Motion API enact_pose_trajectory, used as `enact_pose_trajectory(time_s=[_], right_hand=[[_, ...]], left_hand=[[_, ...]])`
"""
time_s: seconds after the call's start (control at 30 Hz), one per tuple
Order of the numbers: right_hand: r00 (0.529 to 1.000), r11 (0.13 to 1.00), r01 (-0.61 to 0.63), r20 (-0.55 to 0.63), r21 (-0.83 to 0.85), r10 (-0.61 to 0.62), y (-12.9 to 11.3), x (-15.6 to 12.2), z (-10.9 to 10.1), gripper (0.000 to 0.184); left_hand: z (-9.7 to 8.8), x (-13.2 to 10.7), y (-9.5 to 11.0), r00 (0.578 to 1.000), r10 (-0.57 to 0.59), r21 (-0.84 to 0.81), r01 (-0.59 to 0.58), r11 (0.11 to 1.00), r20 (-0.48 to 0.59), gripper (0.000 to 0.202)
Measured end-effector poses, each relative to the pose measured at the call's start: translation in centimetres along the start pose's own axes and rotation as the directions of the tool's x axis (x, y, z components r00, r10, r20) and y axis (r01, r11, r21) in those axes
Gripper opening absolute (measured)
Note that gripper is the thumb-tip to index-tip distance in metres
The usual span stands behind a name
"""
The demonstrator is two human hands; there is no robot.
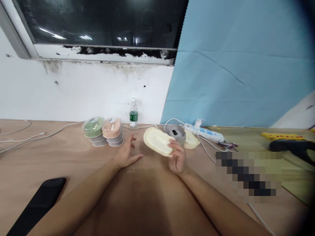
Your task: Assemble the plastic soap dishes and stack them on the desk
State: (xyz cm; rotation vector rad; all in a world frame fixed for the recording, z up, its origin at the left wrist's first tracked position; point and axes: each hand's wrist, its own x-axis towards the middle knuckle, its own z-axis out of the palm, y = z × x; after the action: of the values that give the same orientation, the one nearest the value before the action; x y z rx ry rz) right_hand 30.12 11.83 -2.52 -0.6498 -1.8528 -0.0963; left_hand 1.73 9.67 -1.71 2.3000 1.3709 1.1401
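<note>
My right hand (177, 159) grips a pale yellow oval lid (157, 141) by its right end, thumb below and fingers over the edge. The lid is tilted above the table, its broad face towards me. My left hand (126, 153) is open just to the left of it, fingers apart and nothing in them. Behind the lid sits a grey rounded container (176, 131) with a dark slot on top, partly hidden by the lid. Another pale yellow flat piece (192, 140) lies at its right side.
Two stacks of oval boxes, one topped green (93, 131), one pink (112, 129), stand left of my hands. A water bottle (133, 114) stands by the wall. A white power strip (205, 132) with cables is at right; a black phone-like slab (40, 203) lies front left.
</note>
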Motion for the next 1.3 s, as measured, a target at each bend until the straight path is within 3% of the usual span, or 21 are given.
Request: enact_pose_trajectory(time_s=[0.07, 0.17, 0.23, 0.3, 0.4, 0.5, 0.6, 0.77, 0.9, 1.03, 1.17, 1.23, 1.3], right_hand=[[0.988, 0.991, -0.011, 0.154, 0.132, -0.009, -1.7, -0.2, 0.7, 0.023], [0.951, 0.971, -0.184, 0.28, 0.154, 0.136, -3.4, -0.1, 0.8, 0.028], [0.909, 0.941, -0.324, 0.309, 0.095, 0.281, -3.9, 0.1, 0.6, 0.03], [0.867, 0.918, -0.395, 0.347, 0.044, 0.357, -3.8, 0.4, 0.3, 0.03], [0.858, 0.923, -0.385, 0.364, -0.011, 0.362, -3.1, 0.8, 0.0, 0.025], [0.882, 0.919, -0.392, 0.269, -0.033, 0.386, -2.1, 1.0, -0.1, 0.022], [0.858, 0.888, -0.455, 0.231, -0.071, 0.458, -1.2, 1.1, -0.1, 0.024], [0.798, 0.856, -0.5, 0.316, -0.13, 0.514, -0.5, 1.0, 0.2, 0.033], [0.767, 0.858, -0.486, 0.39, -0.164, 0.509, -0.3, 0.9, 0.6, 0.032], [0.775, 0.852, -0.491, 0.357, -0.182, 0.522, -0.2, 0.8, 0.8, 0.026], [0.802, 0.856, -0.493, 0.3, -0.156, 0.516, -0.2, 0.7, 0.7, 0.028], [0.842, 0.868, -0.475, 0.213, -0.14, 0.495, -0.2, 0.7, 0.6, 0.03], [0.901, 0.894, -0.419, 0.051, -0.159, 0.432, -0.1, 0.7, 0.4, 0.027]], left_hand=[[-0.4, -0.4, 0.3, 0.994, 0.085, 0.014, -0.085, 0.996, -0.067, 0.104], [-1.0, -1.3, 1.2, 0.985, 0.171, 0.099, -0.169, 0.981, -0.007, 0.071], [-1.2, -1.9, 1.9, 0.99, 0.129, 0.152, -0.137, 0.979, 0.062, 0.054], [-1.1, -2.3, 2.5, 0.993, 0.05, 0.179, -0.069, 0.981, 0.108, 0.052], [-0.6, -2.2, 2.5, 0.988, -0.038, 0.178, 0.011, 0.984, 0.151, 0.049], [-0.1, -1.6, 1.7, 0.986, -0.107, 0.189, 0.081, 0.979, 0.129, 0.05], [0.1, -1.1, 0.8, 0.982, -0.162, 0.208, 0.139, 0.968, 0.099, 0.056], [-0.1, -0.9, 1.1, 0.975, -0.125, 0.246, 0.078, 0.966, 0.182, 0.034], [-0.6, -0.8, 1.6, 0.953, -0.054, 0.22, -0.013, 0.975, 0.298, 0.028], [-0.8, -0.7, 1.8, 0.941, 0.035, 0.133, -0.084, 0.987, 0.337, 0.029], [-0.7, -0.8, 1.8, 0.945, 0.037, 0.124, -0.081, 0.989, 0.325, 0.027], [-0.6, -0.8, 1.7, 0.95, 0.024, 0.145, -0.072, 0.987, 0.311, 0.028], [-0.5, -0.9, 1.6, 0.952, 0.014, 0.165, -0.068, 0.984, 0.306, 0.029]])
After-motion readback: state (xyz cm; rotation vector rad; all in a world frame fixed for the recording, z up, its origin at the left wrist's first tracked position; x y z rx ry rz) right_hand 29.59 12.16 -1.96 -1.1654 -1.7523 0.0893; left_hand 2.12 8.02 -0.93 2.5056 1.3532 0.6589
